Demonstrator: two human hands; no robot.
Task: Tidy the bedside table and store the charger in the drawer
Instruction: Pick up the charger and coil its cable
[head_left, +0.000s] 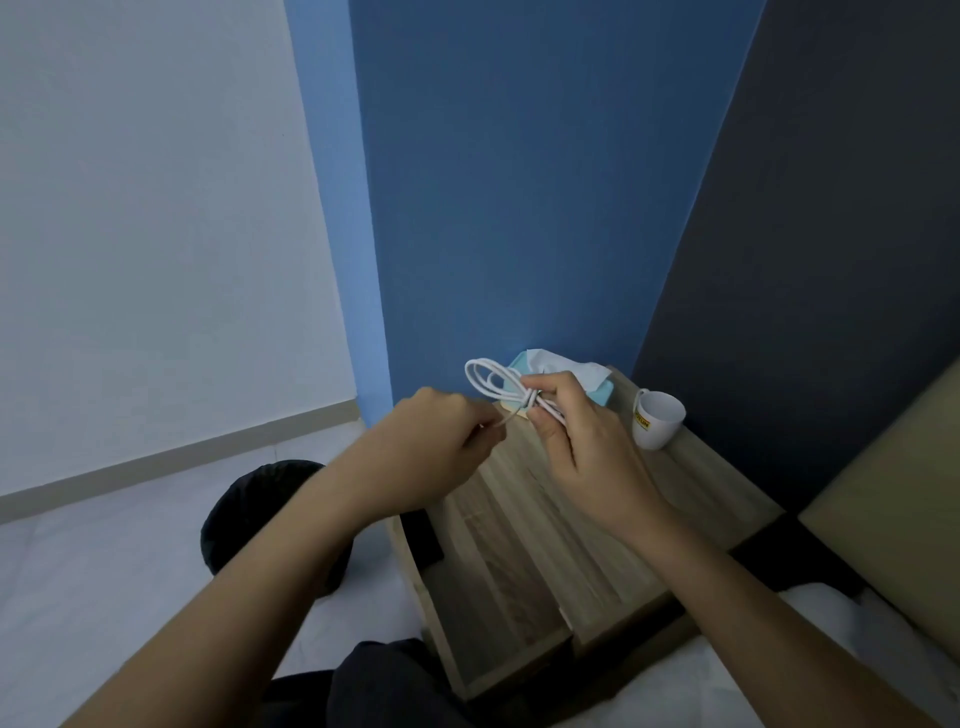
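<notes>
A: Tabletop (524, 525), lower centre: nearly bare, only tissue pack (566, 376) and white cup (657, 418) at far edge. Drawer not seen open.

B: Charger cable (491, 382), mid-frame, above tabletop: coiled in closed right hand (576, 441); loose end pinched by left hand (441, 441). Wrapping probably unfinished; storing left.

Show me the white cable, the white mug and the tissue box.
white cable (485, 375), head view, top of loops.
white mug (655, 427), head view, outer side wall.
tissue box (602, 397), head view, blue right corner.
</notes>
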